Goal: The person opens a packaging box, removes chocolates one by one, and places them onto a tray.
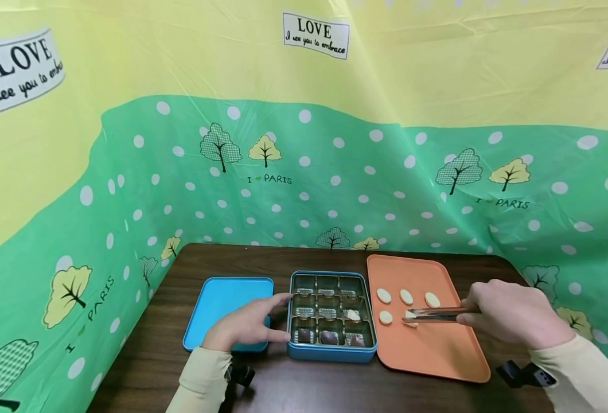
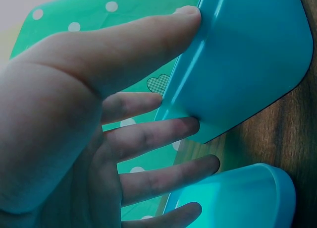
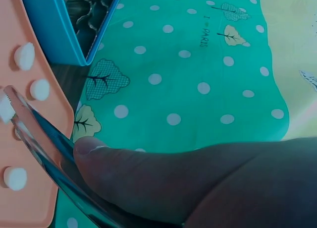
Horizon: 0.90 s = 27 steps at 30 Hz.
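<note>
A blue tin point(image 1: 332, 353) holds a clear divided insert. Dark pieces lie in its front row, and a white piece point(image 1: 353, 315) sits in the right compartment of the middle row. My left hand point(image 1: 246, 324) is spread at the tin's left side, its thumb point(image 2: 185, 15) touching the rim and the other fingers extended. With my right hand point(image 1: 513, 310) I grip metal tongs point(image 1: 440, 314), my thumb pressing along one arm. Over the orange tray point(image 1: 438, 358), their tips pinch a white oval piece point(image 3: 6, 109). Several similar white pieces point(image 1: 406, 296) lie around it.
A blue lid point(image 1: 226, 295) lies left of the tin, partly behind my left hand. Everything rests on a dark wooden table point(image 1: 144, 373). A green and yellow printed cloth point(image 1: 293, 218) hangs behind and along the sides.
</note>
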Each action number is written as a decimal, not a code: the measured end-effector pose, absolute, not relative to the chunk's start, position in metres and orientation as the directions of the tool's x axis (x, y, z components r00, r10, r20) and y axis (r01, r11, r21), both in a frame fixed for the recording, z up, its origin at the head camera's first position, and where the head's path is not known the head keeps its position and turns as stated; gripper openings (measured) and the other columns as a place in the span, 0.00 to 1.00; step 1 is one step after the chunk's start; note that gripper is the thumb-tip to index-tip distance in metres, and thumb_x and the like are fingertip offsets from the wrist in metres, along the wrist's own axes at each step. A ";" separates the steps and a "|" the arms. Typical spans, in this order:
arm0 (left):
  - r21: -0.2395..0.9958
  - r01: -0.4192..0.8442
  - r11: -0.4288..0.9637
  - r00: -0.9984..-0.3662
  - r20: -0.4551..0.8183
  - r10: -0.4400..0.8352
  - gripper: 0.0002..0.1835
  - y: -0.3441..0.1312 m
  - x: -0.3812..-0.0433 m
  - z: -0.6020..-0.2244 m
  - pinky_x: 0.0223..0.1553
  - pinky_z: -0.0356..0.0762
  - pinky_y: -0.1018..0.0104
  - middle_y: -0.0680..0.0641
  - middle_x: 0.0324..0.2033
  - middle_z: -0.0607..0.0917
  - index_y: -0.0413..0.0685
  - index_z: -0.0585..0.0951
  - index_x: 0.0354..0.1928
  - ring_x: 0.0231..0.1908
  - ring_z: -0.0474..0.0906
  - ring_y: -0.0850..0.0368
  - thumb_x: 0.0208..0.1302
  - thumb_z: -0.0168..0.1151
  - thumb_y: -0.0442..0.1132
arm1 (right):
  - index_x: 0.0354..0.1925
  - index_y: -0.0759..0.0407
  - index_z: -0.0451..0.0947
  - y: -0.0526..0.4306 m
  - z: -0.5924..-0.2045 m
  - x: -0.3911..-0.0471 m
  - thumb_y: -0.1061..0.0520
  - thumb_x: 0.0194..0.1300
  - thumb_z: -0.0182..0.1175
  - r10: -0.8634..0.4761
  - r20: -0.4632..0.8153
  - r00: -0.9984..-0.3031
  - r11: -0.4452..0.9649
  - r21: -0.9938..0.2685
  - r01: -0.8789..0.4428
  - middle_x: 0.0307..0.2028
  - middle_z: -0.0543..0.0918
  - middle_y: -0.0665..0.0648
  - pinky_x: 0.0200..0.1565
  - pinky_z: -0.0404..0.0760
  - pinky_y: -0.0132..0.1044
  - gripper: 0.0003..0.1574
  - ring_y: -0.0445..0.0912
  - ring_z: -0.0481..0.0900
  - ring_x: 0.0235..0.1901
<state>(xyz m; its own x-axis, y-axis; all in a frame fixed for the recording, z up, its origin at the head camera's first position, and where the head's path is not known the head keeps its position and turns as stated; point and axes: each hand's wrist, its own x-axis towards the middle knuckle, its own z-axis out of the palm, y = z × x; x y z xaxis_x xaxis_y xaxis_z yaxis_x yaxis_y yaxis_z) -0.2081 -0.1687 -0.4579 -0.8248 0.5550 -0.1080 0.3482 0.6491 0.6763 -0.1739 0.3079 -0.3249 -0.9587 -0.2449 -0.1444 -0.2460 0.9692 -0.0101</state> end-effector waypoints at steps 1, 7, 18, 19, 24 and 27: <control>0.677 0.348 0.649 -0.825 -0.108 0.555 0.49 -0.169 -0.208 -0.458 0.67 0.73 0.39 0.42 0.75 0.72 0.48 0.61 0.82 0.71 0.72 0.39 0.66 0.73 0.57 | 0.36 0.36 0.90 0.308 -0.325 -0.174 0.41 0.63 0.74 -0.246 -0.138 -0.959 0.969 -0.007 -0.247 0.28 0.81 0.40 0.22 0.69 0.41 0.05 0.40 0.72 0.25; 0.673 0.350 0.651 -0.825 -0.108 0.555 0.49 -0.168 -0.207 -0.456 0.67 0.74 0.39 0.41 0.74 0.72 0.47 0.61 0.82 0.70 0.73 0.39 0.66 0.73 0.56 | 0.36 0.36 0.90 0.309 -0.327 -0.177 0.39 0.63 0.74 -0.250 -0.134 -0.959 0.968 0.002 -0.252 0.29 0.82 0.40 0.23 0.70 0.41 0.07 0.40 0.72 0.26; 0.668 0.355 0.654 -0.827 -0.102 0.553 0.49 -0.168 -0.207 -0.455 0.68 0.72 0.39 0.43 0.74 0.73 0.47 0.61 0.82 0.72 0.71 0.41 0.66 0.74 0.56 | 0.38 0.38 0.90 0.311 -0.326 -0.175 0.37 0.63 0.73 -0.238 -0.150 -0.960 0.971 -0.007 -0.239 0.31 0.84 0.42 0.23 0.71 0.42 0.10 0.39 0.74 0.27; 0.669 0.354 0.653 -0.826 -0.103 0.554 0.49 -0.168 -0.207 -0.455 0.68 0.72 0.39 0.43 0.74 0.73 0.47 0.61 0.82 0.72 0.71 0.41 0.66 0.74 0.56 | 0.39 0.38 0.90 0.311 -0.325 -0.175 0.37 0.63 0.73 -0.234 -0.148 -0.961 0.972 -0.005 -0.236 0.32 0.84 0.42 0.23 0.71 0.42 0.11 0.39 0.75 0.28; 0.671 0.359 0.649 -0.824 -0.099 0.558 0.49 -0.167 -0.207 -0.455 0.67 0.73 0.40 0.43 0.74 0.73 0.48 0.62 0.82 0.71 0.72 0.41 0.66 0.73 0.56 | 0.41 0.39 0.91 0.312 -0.321 -0.173 0.37 0.63 0.73 -0.230 -0.142 -0.963 0.973 -0.004 -0.232 0.34 0.86 0.44 0.23 0.73 0.44 0.13 0.39 0.77 0.29; 0.672 0.361 0.647 -0.821 -0.100 0.562 0.48 -0.168 -0.207 -0.456 0.67 0.73 0.40 0.43 0.74 0.73 0.48 0.61 0.82 0.71 0.72 0.41 0.66 0.73 0.56 | 0.41 0.40 0.91 0.310 -0.319 -0.170 0.37 0.63 0.73 -0.236 -0.115 -0.965 0.972 -0.002 -0.237 0.33 0.86 0.44 0.22 0.72 0.43 0.13 0.39 0.77 0.28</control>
<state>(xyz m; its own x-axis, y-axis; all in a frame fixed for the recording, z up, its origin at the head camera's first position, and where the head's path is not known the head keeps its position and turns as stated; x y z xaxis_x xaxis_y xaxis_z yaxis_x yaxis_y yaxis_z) -0.2068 -0.1675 -0.4556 -0.8210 0.5620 -0.1001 0.3608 0.6468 0.6719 -0.1704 0.3098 -0.3190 -0.9650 -0.2356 -0.1154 -0.2369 0.9715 -0.0021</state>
